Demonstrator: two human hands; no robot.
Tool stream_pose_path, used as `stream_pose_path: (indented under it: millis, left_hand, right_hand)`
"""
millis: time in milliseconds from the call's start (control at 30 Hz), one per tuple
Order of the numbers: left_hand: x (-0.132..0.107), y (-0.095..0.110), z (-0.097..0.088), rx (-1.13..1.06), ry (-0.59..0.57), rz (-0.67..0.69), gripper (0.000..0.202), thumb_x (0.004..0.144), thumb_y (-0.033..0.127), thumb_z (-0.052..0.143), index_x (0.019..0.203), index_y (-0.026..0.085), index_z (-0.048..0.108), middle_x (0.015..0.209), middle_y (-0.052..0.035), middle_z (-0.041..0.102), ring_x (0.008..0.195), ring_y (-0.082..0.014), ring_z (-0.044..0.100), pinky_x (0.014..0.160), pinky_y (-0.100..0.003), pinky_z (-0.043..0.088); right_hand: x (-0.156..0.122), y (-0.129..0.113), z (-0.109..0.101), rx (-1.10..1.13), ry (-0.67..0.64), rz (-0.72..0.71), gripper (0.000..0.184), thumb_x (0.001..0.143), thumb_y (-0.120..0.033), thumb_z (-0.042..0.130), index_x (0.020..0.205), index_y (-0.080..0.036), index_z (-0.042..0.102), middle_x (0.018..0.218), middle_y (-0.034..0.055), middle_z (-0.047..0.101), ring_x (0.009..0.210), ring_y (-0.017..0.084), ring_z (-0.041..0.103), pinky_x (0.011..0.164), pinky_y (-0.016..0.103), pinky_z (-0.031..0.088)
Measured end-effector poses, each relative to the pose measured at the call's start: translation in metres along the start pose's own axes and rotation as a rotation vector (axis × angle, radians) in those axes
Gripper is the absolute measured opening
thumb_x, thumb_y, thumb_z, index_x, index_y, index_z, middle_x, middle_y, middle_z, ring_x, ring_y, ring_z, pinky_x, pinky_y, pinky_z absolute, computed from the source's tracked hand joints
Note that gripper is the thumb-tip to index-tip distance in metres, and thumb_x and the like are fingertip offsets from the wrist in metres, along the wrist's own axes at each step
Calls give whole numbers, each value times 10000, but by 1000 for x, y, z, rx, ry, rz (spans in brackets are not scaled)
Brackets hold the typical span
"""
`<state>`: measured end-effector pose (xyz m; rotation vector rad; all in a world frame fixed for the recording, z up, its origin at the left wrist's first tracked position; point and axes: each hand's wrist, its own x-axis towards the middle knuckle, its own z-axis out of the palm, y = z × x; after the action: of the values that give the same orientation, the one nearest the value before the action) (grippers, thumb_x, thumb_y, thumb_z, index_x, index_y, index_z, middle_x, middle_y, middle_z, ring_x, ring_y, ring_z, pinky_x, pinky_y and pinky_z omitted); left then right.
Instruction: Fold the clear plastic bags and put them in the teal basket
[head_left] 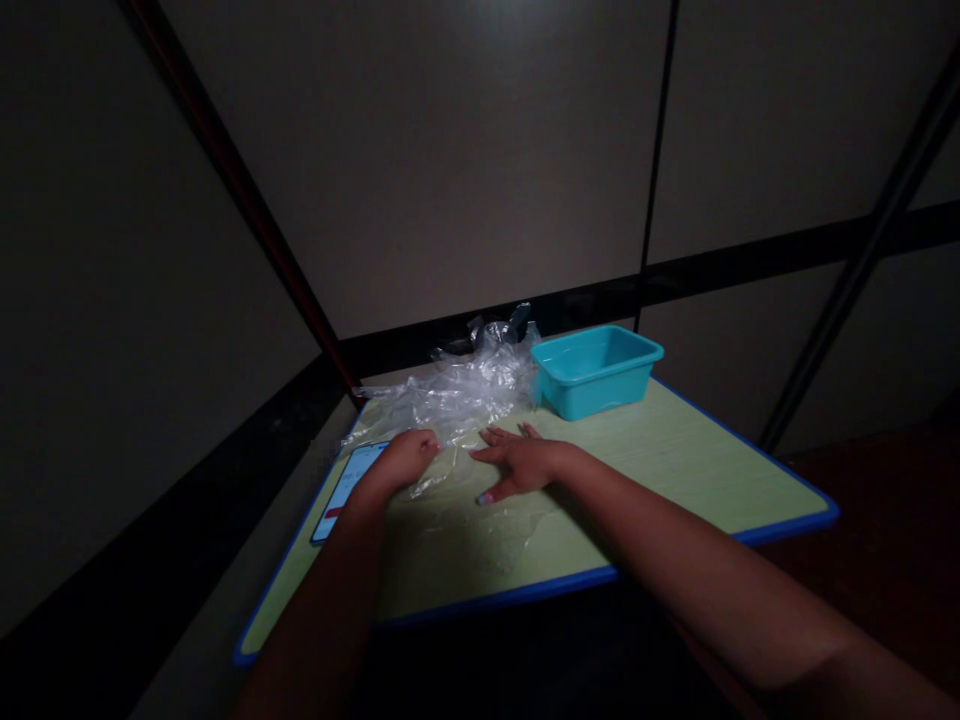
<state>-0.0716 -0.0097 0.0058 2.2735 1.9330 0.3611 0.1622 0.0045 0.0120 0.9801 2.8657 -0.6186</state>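
A thin clear disposable plastic glove lies spread on the table in front of me, its outline faint in the dim light. My left hand is closed, with the fingers curled in at its far left part, where the film bunches and shines. Fingers spread, my right hand rests flat on or just over the film, palm down. Just beyond both hands is a crumpled pile of the same clear plastic gloves, some finger-shaped tips sticking out.
A turquoise plastic basin stands at the back right of the pale green table, which has a blue edge. Beside my left wrist lies a phone with a lit screen. Wall panels rise behind the table.
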Motion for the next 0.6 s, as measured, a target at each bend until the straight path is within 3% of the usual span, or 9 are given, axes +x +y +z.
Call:
stream_pose_path:
  millis: [133, 333, 500, 600]
  left_hand:
    - [0, 6, 2, -294, 84, -78, 284, 776, 442, 447, 632, 198, 432, 605, 12, 534, 603, -153, 516, 571, -258, 363]
    - [4, 7, 8, -707, 79, -173, 332, 800, 525, 415, 814, 194, 440, 752, -14, 601, 508, -114, 533, 515, -252, 424]
    - [5, 3, 9, -627, 203, -282, 282, 791, 466, 464, 849, 190, 465, 740, 2, 563, 457, -98, 493, 452, -230, 390]
    - [4, 4, 7, -545, 203, -174, 287, 787, 463, 465, 785, 181, 518, 669, 6, 558, 509, -121, 504, 502, -245, 403]
  right_hand:
    - [0, 0, 0, 14, 81, 3, 880, 692, -704, 513, 1415, -256, 287, 1503, 100, 129, 1374, 325, 51, 1019, 625, -53]
    - [1, -1, 0, -2, 53, 3, 877, 708, -683, 511, 1419, -224, 284, 1500, 120, 121, 1373, 328, 63, 1024, 628, -19]
    - [1, 0, 1, -2, 54, -9, 892, 706, -693, 497, 1422, -214, 271, 1500, 122, 111, 1374, 323, 61, 1020, 638, -1]
    - [1, 0, 1, -5, 44, -8, 889, 708, -692, 494, 1421, -208, 276, 1501, 125, 106, 1375, 320, 51, 1023, 633, 7]
